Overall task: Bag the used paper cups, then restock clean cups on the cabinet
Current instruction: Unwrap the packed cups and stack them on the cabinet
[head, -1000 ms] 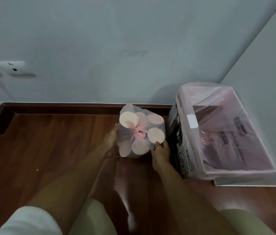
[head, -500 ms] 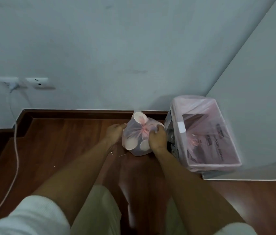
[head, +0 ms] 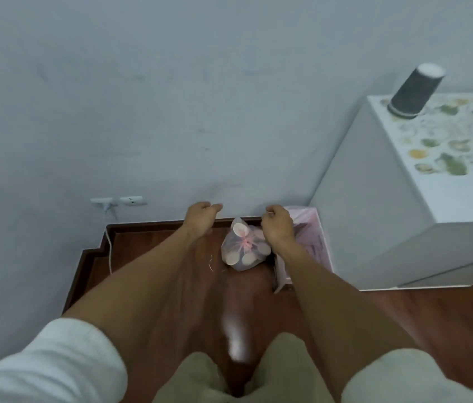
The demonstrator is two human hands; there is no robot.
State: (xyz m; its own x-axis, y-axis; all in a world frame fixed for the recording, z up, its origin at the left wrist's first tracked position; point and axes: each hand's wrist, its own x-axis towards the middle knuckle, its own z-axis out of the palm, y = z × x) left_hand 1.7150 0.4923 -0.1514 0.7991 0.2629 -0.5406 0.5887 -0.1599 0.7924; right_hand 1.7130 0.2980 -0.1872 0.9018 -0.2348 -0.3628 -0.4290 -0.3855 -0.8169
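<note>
A tied, see-through pink bag of used white paper cups point(head: 242, 245) rests on the wooden floor by the wall. My left hand point(head: 200, 217) hovers above and left of it, fingers loosely curled, holding nothing. My right hand point(head: 278, 226) hangs just right of the bag's top, fingers curled, apart from the bag as far as I can see. A dark paper cup point(head: 414, 92) stands upside down on the white cabinet point(head: 438, 181) at the right, on its leaf-patterned top.
A bin lined with a pink bag point(head: 315, 245) sits between the tied bag and the cabinet. A wall socket point(head: 132, 200) with a white cable point(head: 110, 251) is at the left. A dark skirting board runs along the wall.
Both hands have let go of the tied bag and lifted away from it. My head has risen, so the cabinet top and the dark cup have come into view.
</note>
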